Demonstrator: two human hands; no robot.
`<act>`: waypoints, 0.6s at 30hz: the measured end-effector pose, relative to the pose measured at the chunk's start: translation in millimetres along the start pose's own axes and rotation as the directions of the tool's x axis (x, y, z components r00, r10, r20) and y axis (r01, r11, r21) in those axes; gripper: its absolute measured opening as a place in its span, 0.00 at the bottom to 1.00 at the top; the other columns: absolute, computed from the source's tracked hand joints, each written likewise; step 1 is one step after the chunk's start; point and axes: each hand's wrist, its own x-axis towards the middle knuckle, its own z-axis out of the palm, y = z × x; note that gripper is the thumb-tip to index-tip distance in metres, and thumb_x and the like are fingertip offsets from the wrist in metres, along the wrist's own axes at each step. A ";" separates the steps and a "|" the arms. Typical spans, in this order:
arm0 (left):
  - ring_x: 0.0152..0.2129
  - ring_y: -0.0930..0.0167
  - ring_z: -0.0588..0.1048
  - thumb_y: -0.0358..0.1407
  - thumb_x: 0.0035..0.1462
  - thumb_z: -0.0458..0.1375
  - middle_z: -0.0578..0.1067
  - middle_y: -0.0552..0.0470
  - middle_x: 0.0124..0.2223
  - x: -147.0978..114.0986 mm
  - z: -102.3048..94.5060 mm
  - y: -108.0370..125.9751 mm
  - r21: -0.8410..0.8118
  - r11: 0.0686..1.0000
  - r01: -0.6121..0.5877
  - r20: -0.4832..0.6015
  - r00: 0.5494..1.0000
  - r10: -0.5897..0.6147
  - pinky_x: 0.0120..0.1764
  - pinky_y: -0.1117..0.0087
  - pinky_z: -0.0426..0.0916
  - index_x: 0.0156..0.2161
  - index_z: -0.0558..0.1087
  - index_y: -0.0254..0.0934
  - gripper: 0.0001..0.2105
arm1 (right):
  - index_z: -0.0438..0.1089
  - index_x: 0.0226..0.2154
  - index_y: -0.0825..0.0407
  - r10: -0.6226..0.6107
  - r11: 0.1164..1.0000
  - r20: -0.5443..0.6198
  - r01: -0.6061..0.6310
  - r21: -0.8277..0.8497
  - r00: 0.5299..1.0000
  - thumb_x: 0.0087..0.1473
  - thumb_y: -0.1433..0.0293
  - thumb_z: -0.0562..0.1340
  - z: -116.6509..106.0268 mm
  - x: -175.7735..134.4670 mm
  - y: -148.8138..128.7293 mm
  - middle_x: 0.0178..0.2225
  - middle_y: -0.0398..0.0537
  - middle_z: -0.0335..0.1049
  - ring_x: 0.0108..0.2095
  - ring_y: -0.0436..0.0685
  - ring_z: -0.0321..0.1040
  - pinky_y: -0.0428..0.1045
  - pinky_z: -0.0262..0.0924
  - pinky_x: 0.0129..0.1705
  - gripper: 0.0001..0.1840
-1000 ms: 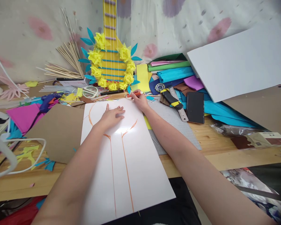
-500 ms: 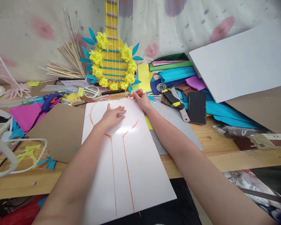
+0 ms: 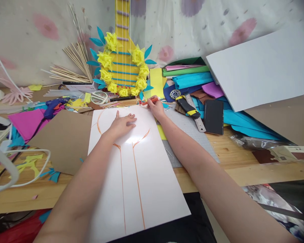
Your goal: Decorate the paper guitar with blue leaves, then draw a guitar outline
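Note:
A white board (image 3: pixel 162 189) with orange outlines lies before me, its near end reaching past the table edge. Two long lines run down it and flare into curves at the top. My left hand (image 3: pixel 123 125) rests on its upper part, fingers spread. An orange marker (image 3: pixel 152 101) is held in my right hand (image 3: pixel 155 107) at the board's far right corner. Behind the board stands a yellow paper guitar (image 3: pixel 124 64) with yellow flowers, blue leaves and white strings.
Right of the board are a box cutter (image 3: pixel 187 106), a metal ruler (image 3: pixel 199 123), a black phone (image 3: pixel 213 116) and coloured paper (image 3: pixel 191 80). A white panel (image 3: pixel 263 67) leans behind them. On the left lie brown cardboard (image 3: pixel 63 141), a blue glue gun (image 3: pixel 53 106) and wooden sticks (image 3: pixel 78 60).
My right hand and the orange marker have shifted very slightly to the right along the board's far edge. My left hand stays in place. The view has tilted a little.

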 end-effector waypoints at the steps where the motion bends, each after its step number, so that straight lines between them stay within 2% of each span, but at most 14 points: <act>1: 0.59 0.68 0.60 0.38 0.56 0.51 0.64 0.54 0.61 -0.2 -0.2 0.3 0.002 1.000 0.000 0.001 1.000 0.000 0.63 0.51 0.25 0.52 0.70 0.46 0.19 | 0.60 0.28 0.50 -0.014 1.000 0.021 0.014 0.002 1.000 0.52 0.59 0.56 0.2 -0.1 0.0 0.20 0.38 0.64 0.21 0.48 0.60 0.45 0.53 0.27 0.12; 6: 0.59 0.67 0.60 0.38 0.56 0.50 0.63 0.53 0.61 -1.2 -1.4 1.7 0.007 1.000 0.002 0.006 1.000 -0.002 0.63 0.51 0.25 0.53 0.70 0.45 0.19 | 0.62 0.29 0.51 -0.053 0.995 0.072 0.059 -0.082 0.996 0.51 0.58 0.57 0.8 -1.2 -3.1 0.24 0.41 0.69 0.25 0.49 0.63 0.46 0.54 0.30 0.13; 13: 0.60 0.68 0.59 0.39 0.56 0.50 0.63 0.55 0.61 -0.2 -0.3 0.0 0.006 1.000 0.005 0.008 1.000 -0.005 0.62 0.52 0.24 0.53 0.70 0.46 0.19 | 0.59 0.28 0.50 0.021 1.000 -0.009 -0.021 -0.018 1.000 0.52 0.62 0.55 -0.7 0.0 -2.2 0.19 0.37 0.63 0.22 0.48 0.61 0.45 0.55 0.30 0.09; 18: 0.59 0.68 0.60 0.39 0.55 0.50 0.63 0.54 0.61 -0.2 -1.1 0.6 0.008 1.000 0.004 0.010 1.000 -0.005 0.62 0.51 0.24 0.53 0.70 0.46 0.19 | 0.61 0.29 0.51 -0.037 0.998 0.056 0.040 -0.055 0.998 0.52 0.58 0.57 0.2 0.1 -1.2 0.23 0.40 0.68 0.24 0.49 0.63 0.46 0.55 0.30 0.13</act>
